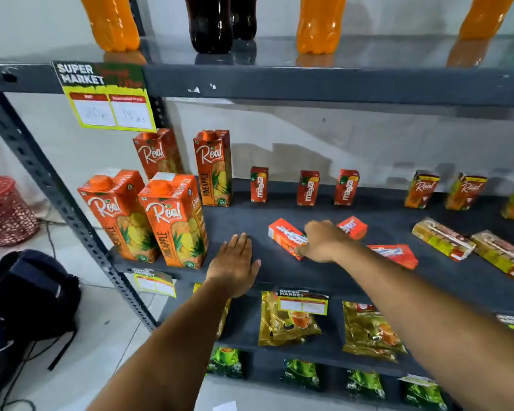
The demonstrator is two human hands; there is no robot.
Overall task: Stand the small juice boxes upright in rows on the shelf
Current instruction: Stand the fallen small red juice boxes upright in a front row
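Observation:
Three small red juice boxes (259,184) stand upright in a row at the back of the dark shelf (279,271). Three more lie flat in front of them. My right hand (324,241) rests on the nearest lying red box (284,234), fingers curled around its end. A second lying box (353,226) is just behind my hand, a third (395,255) beside my wrist. My left hand (235,262) lies flat and open on the shelf's front edge, holding nothing. Small orange-yellow juice boxes (422,189) stand at the back right, and others (442,240) lie flat.
Tall pineapple juice cartons (172,221) stand at the shelf's left end. Soda bottles (211,25) line the shelf above. Tea packets (285,318) fill the lower shelves. A price tag (107,96) hangs top left. A backpack (33,292) and red basket (3,209) sit on the floor.

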